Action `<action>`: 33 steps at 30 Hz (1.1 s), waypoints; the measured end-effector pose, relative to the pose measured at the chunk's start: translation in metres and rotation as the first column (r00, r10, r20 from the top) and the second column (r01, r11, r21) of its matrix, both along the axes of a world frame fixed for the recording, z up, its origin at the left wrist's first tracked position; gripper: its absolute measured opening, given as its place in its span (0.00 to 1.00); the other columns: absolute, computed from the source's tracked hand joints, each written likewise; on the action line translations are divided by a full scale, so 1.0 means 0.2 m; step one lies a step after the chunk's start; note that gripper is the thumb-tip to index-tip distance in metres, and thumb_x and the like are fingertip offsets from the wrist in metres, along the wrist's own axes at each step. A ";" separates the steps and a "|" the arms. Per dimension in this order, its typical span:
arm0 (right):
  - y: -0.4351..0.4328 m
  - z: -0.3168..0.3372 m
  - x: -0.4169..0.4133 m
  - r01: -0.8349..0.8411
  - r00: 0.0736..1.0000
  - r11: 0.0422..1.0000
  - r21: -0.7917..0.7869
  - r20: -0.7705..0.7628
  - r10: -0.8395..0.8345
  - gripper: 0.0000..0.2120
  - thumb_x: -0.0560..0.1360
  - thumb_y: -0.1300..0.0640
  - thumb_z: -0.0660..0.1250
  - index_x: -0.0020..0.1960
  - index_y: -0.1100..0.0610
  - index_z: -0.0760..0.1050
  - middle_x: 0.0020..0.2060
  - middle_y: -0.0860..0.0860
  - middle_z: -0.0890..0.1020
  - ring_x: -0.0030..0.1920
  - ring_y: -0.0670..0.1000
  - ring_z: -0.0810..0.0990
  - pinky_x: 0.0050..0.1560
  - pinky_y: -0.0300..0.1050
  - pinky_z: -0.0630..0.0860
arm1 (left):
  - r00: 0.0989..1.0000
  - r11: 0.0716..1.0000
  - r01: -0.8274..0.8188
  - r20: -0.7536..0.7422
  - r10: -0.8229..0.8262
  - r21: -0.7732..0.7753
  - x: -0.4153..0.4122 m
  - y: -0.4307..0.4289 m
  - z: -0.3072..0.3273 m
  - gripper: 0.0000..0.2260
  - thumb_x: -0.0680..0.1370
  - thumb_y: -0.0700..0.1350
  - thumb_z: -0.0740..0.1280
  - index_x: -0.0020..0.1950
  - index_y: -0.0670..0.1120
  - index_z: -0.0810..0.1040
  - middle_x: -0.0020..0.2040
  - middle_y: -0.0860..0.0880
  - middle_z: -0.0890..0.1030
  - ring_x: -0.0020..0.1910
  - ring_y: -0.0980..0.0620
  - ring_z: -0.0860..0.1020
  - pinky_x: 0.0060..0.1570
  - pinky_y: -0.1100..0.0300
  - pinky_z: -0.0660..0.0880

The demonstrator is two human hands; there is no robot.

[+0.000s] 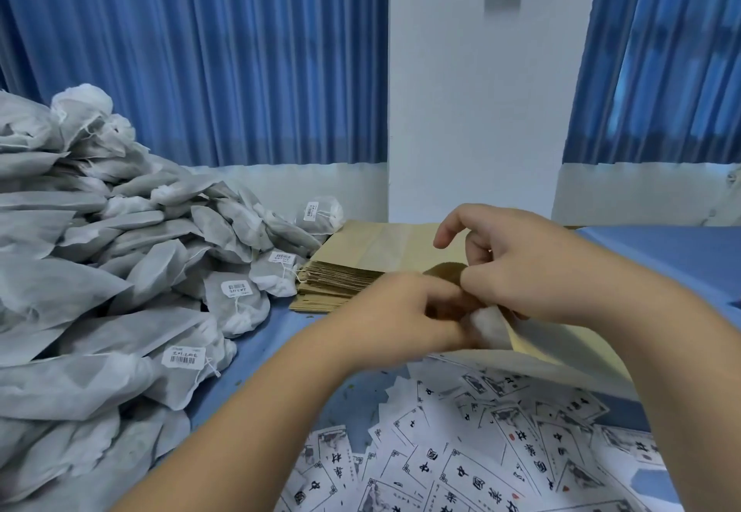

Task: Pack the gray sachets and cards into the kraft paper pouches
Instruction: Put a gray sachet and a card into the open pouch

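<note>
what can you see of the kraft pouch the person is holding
The kraft pouch is flat tan paper with a paler gray face underneath. It is held tilted above the scattered cards, with its mouth toward the hands. The right hand pinches the mouth edge with its fingers, and the left hand seems to push a gray sachet into the opening. Motion blur hides finer detail.

Sachets: grey fabric, white strings. Labels: white with black barcode stripes. Stacked pouches: plain kraft tan. Open pouch: tan, with one pale grey-white face. Cards: white, printed with black characters, thin black corner frames, grey ink pictures and small red seals. Table cover: solid blue. Curtains: blue with vertical pleat lines. Wall: white.
</note>
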State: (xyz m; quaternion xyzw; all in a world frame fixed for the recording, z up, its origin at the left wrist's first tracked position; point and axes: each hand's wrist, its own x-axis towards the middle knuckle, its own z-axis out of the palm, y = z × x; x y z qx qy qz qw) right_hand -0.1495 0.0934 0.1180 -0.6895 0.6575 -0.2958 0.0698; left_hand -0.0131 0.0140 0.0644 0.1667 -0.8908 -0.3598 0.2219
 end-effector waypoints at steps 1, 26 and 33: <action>0.00 0.00 -0.01 0.012 1.000 1.000 -0.007 0.006 -0.011 0.15 0.69 0.64 0.63 0.49 0.46 0.72 0.27 0.45 0.75 0.23 0.41 0.72 0.26 0.37 0.66 | 0.998 0.994 -0.029 -0.058 0.035 0.102 0.02 -0.04 0.00 0.07 0.73 0.45 0.71 0.40 0.57 0.83 0.38 0.56 0.83 0.40 0.56 0.81 0.48 0.63 0.76; -0.03 -0.03 -0.03 0.021 1.000 1.000 0.010 -0.001 -0.021 0.15 0.70 0.63 0.62 0.49 0.44 0.72 0.27 0.42 0.76 0.24 0.40 0.73 0.22 0.33 0.65 | 0.332 0.392 -0.715 0.212 0.919 -0.579 0.44 -0.58 -0.18 0.10 0.76 0.54 0.60 0.41 0.48 0.73 0.44 0.49 0.76 0.44 0.47 0.74 0.48 0.56 0.72; -0.02 -0.02 -0.06 0.053 0.999 0.999 0.002 0.007 -0.053 0.14 0.70 0.62 0.63 0.48 0.44 0.72 0.27 0.41 0.75 0.24 0.39 0.72 0.25 0.35 0.66 | 0.752 0.756 -0.655 0.081 0.654 -0.021 0.32 -0.29 0.20 0.08 0.62 0.52 0.63 0.27 0.48 0.72 0.26 0.51 0.72 0.28 0.51 0.69 0.31 0.62 0.65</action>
